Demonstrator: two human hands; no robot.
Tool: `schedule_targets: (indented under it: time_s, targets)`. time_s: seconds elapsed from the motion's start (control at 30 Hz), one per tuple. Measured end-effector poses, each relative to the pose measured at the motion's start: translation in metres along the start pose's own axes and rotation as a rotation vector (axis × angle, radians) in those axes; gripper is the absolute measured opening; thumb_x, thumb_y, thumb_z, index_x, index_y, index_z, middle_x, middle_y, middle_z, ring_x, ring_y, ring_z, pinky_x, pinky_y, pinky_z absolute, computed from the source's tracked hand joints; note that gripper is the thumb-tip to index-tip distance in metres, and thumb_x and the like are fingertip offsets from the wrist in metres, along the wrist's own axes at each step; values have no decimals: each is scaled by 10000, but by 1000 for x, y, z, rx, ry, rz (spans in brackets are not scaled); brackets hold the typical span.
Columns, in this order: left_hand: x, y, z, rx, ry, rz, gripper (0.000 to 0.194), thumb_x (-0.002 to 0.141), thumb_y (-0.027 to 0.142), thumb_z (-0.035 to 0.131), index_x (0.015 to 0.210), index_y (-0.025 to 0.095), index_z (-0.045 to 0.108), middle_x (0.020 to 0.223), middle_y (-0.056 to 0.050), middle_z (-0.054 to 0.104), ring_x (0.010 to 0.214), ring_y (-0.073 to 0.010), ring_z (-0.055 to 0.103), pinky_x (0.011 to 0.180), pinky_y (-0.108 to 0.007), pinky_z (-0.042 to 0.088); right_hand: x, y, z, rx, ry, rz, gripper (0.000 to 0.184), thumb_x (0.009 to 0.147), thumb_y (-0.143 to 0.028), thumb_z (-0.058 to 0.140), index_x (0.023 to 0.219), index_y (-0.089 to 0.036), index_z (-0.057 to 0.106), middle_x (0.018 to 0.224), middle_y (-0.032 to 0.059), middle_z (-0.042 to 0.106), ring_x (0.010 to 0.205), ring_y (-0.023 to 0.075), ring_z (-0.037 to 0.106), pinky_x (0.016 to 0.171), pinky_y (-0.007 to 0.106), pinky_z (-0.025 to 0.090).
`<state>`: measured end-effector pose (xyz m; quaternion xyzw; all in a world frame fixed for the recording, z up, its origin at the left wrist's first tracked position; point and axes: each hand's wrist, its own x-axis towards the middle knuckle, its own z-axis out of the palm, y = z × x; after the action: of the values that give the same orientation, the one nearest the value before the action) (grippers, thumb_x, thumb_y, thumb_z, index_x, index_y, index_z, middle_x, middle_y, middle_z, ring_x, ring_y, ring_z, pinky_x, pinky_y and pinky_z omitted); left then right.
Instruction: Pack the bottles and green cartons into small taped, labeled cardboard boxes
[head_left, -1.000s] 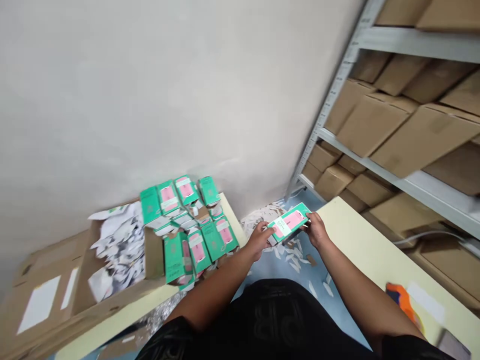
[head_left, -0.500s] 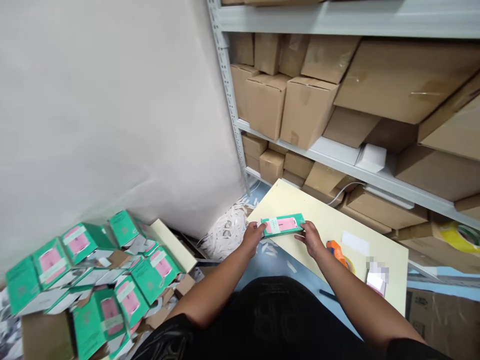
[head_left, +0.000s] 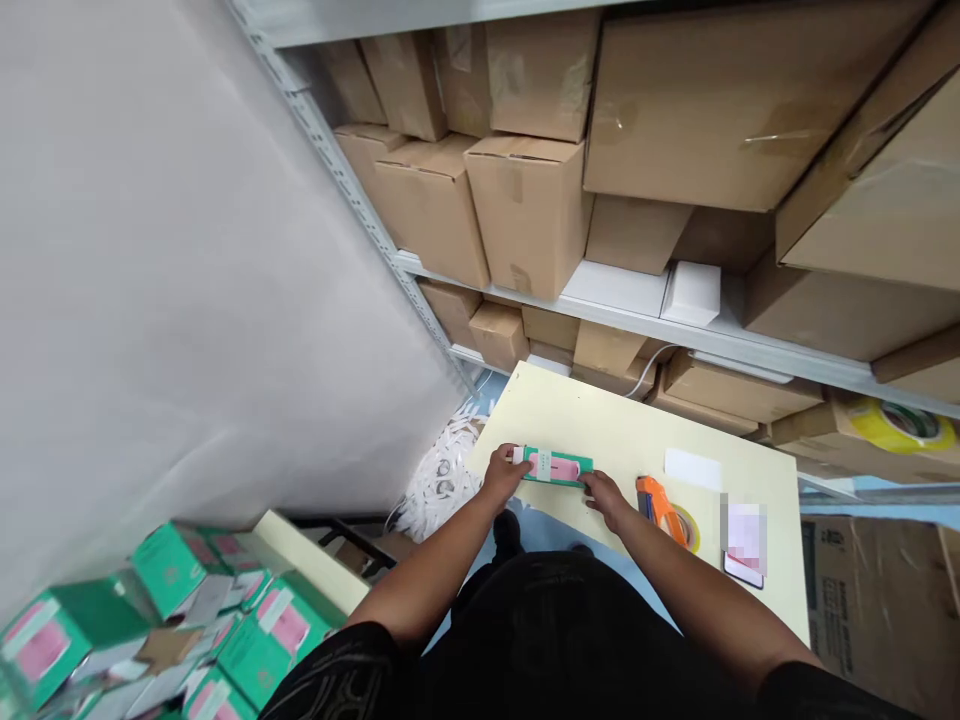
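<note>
A slim green and pink box [head_left: 562, 468] with a pale band across it is held level over the near edge of the cream table. Its left end is in my left hand [head_left: 504, 474], where a white end flap shows beside the thumb. At the box's right end, my right hand [head_left: 604, 496] grips the corner between thumb and fingers. To the right of that hand lies an orange tape dispenser [head_left: 660, 508] with a roll of tape. Beyond it on the table are a white sheet [head_left: 691, 468] and a phone [head_left: 742, 570], partly blurred.
Several open green and pink boxes [head_left: 277, 630] are heaped at the lower left. White strips [head_left: 439, 480] pile on the floor by the wall. Shelves [head_left: 615, 295] of cardboard cartons [head_left: 525, 215] stand behind the cream table [head_left: 592, 410]. A yellow tape roll [head_left: 900, 425] sits at right.
My view has swung to the right. The box is still between both hands, now turned slightly, with a white flap showing at its left end.
</note>
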<state>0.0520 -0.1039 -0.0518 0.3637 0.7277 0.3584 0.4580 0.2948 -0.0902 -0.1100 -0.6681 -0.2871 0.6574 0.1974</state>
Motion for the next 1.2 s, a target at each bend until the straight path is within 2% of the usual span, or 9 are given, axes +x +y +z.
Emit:
schedule_targets:
  time_s: [0.13,0.27,0.37,0.47,0.6,0.77,0.9,1.07,1.2]
  targets:
    - [33,14,-12,177,-101,337,585,707,185,802,1254,220,596,1262,-88,563,1095,-227,642,1021,-418,551,11,-3,21,-42,18,43,290,775,-433,683,965,-216,656,1029,88,702,869,202,673,726,313,562]
    - [61,38,-18,340,-376,826,694,735,174,786,1384,227,545,1345,-123,520,1300,-298,538,1165,-507,455,18,-9,35,-127,113,32,358,795,-442,675,1054,-196,673,1064,119,715,988,263,699,799,360,562]
    - [75,53,-11,439,-602,1031,757,741,131,751,1452,221,507,1391,-140,503,1331,-314,518,1168,-514,458,14,-11,33,-221,257,-18,492,740,-363,733,1193,-183,661,1267,159,659,1212,323,631,958,406,520]
    - [78,63,0,477,-796,1115,795,741,83,709,1491,210,480,1443,-148,499,1338,-302,538,1145,-472,489,2,-13,23,-396,357,-269,680,728,-308,729,1384,-211,583,1458,154,542,1226,304,621,1027,426,500]
    - [68,68,12,519,-867,1227,524,788,43,649,1284,214,640,1410,-118,595,1465,-322,443,1227,-537,378,-15,-24,11,-481,270,-618,722,714,-235,682,1422,-234,546,1445,114,551,1106,241,643,969,399,539]
    - [56,68,17,606,-583,1179,307,870,41,581,1087,217,708,1391,-116,618,1340,-317,521,1117,-552,480,-25,-41,11,-496,266,-567,379,779,-322,663,1145,-220,652,988,40,682,916,222,662,818,348,531]
    - [54,63,15,556,-432,1078,352,840,-11,537,1084,201,679,1297,-125,610,1264,-285,548,1069,-507,539,-32,-47,20,-470,319,-547,249,816,-355,620,1032,-231,634,887,20,686,822,213,665,762,328,501]
    - [53,53,-1,349,-394,922,371,744,39,647,1073,209,629,1289,-117,560,1238,-268,567,1006,-456,580,-45,-61,35,-471,242,-644,144,805,-327,594,919,-253,546,844,-4,647,753,192,623,710,304,462]
    - [53,46,-12,299,-391,848,373,718,132,749,1055,211,609,1209,-104,545,1173,-261,589,968,-436,588,-53,-75,50,-522,215,-622,245,853,-438,625,819,-264,456,750,-29,597,678,179,561,632,286,390]
